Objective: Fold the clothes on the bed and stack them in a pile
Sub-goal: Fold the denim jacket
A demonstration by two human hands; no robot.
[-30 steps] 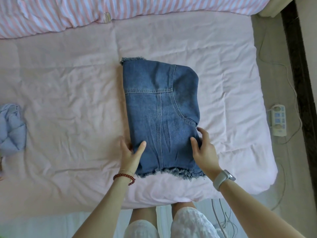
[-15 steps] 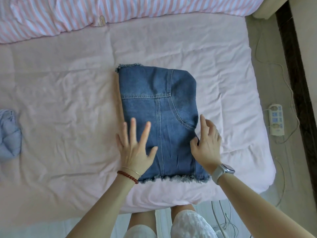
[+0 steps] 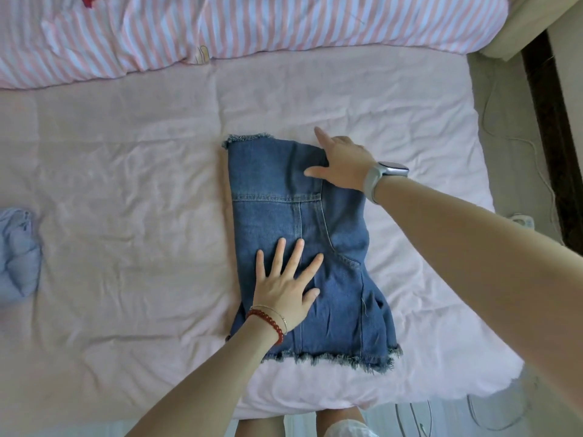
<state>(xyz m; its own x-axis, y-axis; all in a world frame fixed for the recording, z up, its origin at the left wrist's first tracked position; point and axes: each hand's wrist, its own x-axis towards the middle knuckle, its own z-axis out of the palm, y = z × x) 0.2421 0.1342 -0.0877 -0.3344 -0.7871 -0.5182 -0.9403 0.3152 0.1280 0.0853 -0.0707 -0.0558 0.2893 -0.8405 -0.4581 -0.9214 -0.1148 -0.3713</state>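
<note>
Blue denim shorts (image 3: pixel 274 203) with frayed hems lie folded lengthwise in the middle of the pink bed (image 3: pixel 126 200). My left hand (image 3: pixel 287 285) lies flat on the near half of the shorts, fingers spread and straight. My right hand (image 3: pixel 342 164), with a watch on the wrist, reaches to the far right corner of the shorts; its thumb lies on top of the denim and the index finger points away. The other right fingers are hidden, so I cannot say whether they pinch the cloth.
A crumpled light-blue garment (image 3: pixel 17 250) lies at the bed's left edge. A pink-and-white striped duvet (image 3: pixel 252 23) runs along the far side. A power strip (image 3: pixel 523 220) and cables lie on the floor to the right of the bed.
My right hand moved from the near right edge of the shorts to their far right corner. My left hand slid further onto the denim. The view shifted closer.
</note>
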